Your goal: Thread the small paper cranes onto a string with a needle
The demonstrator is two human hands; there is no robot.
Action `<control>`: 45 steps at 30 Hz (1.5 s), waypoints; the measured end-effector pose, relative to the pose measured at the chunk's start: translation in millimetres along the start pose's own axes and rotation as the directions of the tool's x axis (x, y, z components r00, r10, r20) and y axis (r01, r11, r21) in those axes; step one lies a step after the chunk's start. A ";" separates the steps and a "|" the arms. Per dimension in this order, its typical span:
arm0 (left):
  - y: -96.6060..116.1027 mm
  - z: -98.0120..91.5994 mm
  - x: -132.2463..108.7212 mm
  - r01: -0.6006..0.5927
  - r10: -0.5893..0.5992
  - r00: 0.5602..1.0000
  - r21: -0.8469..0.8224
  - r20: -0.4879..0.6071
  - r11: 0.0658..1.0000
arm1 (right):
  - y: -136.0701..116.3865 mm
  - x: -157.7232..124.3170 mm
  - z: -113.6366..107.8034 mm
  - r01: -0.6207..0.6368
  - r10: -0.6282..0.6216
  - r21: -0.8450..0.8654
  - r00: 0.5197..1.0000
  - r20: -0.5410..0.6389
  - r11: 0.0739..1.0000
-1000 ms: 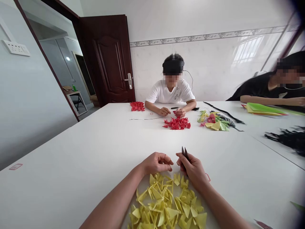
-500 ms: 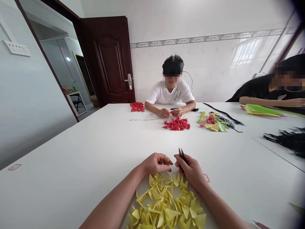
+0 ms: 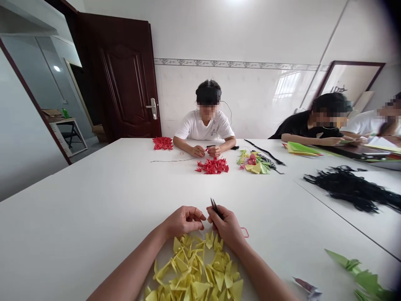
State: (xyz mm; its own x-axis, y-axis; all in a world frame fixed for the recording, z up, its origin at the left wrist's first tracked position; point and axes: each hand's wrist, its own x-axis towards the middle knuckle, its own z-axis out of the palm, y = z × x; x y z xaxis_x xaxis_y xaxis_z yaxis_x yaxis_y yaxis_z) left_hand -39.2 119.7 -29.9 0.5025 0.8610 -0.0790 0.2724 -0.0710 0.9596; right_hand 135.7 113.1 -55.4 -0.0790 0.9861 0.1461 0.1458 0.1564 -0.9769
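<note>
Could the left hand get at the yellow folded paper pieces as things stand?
Very likely yes: the left hand is right at the top edge of the yellow folded paper pieces, and nothing lies between them.

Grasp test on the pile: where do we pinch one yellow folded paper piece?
Probably a pointed flap on top of the yellow paper pile, coming straight down. The pieces lie loose and overlapping, with tips sticking up, and the left forearm and right forearm flank the pile, so a side approach looks crowded.
</note>
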 end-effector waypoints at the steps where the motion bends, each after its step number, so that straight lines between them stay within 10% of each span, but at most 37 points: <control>1: 0.2 -0.1 0.2 0.001 -0.001 1.000 -0.005 0.002 1.000 | -0.2 0.1 0.1 0.001 -0.001 0.000 1.000 0.000 1.000; 39: 0.4 -10.1 6.4 -0.005 0.004 1.000 -0.042 -0.030 0.999 | -2.6 3.6 -2.9 -0.014 0.015 0.089 1.000 -0.016 0.996; 42: 20.6 -13.2 -1.8 -0.113 0.130 0.942 0.072 -0.308 0.991 | -1.3 4.0 -4.4 -0.026 0.027 0.097 0.999 -0.019 0.995; 45: 64.8 -5.9 -29.4 -0.297 0.462 0.778 0.398 -0.426 0.868 | -0.4 4.2 -4.3 -0.034 0.036 0.094 0.999 -0.014 0.995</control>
State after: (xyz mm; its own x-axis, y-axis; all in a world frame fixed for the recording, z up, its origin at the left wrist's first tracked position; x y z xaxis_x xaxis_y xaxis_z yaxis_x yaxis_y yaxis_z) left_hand -41.1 92.8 36.3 0.1668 0.8515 0.4972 0.4140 -0.5181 0.7484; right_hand 139.6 117.4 -53.7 -0.0604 0.9917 0.1133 0.0552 0.1166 -0.9916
